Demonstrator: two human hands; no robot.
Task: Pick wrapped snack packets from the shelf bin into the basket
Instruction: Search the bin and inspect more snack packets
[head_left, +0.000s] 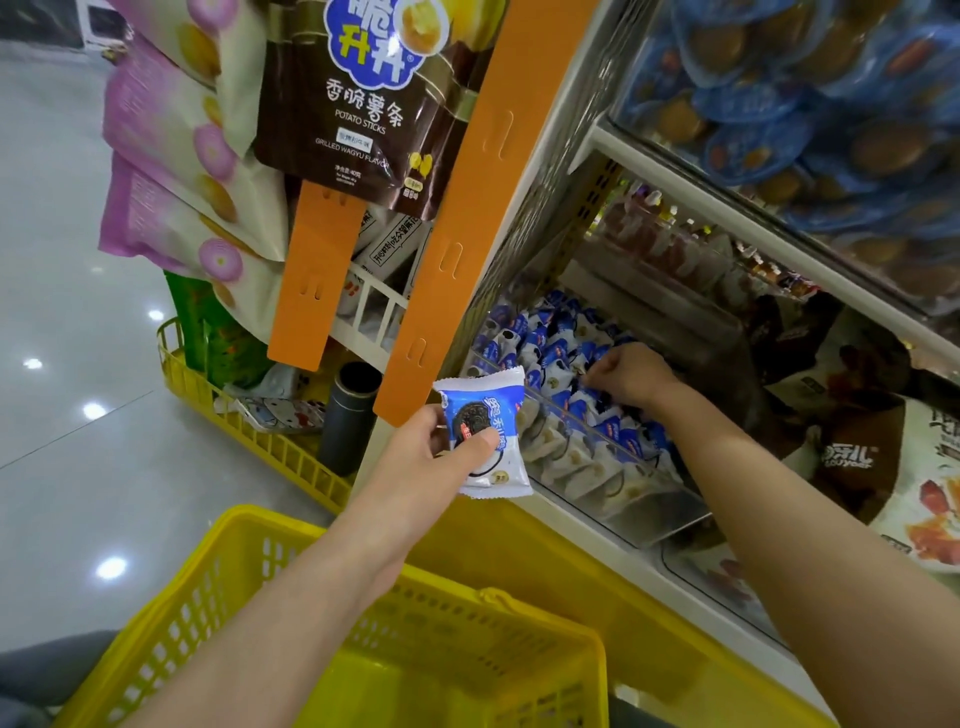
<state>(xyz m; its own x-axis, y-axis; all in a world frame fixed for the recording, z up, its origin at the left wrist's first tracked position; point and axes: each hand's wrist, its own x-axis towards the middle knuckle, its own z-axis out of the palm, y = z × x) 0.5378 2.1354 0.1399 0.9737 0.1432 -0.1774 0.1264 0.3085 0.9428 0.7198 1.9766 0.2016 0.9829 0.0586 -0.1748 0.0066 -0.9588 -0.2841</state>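
Left hand (434, 460) grips a blue-and-white snack packet (485, 431) between thumb and fingers, held between the shelf bin (660, 514) and the yellow basket (208, 597). Right hand (628, 376) is inside the bin, fingers curled among the packets; whether it holds one cannot be told.

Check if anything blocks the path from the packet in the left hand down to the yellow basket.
Nothing visible does. The left hand holds the snack packet in front of the shelf edge, above the yellow basket's far rim; its top is open, crossed only by the left forearm.
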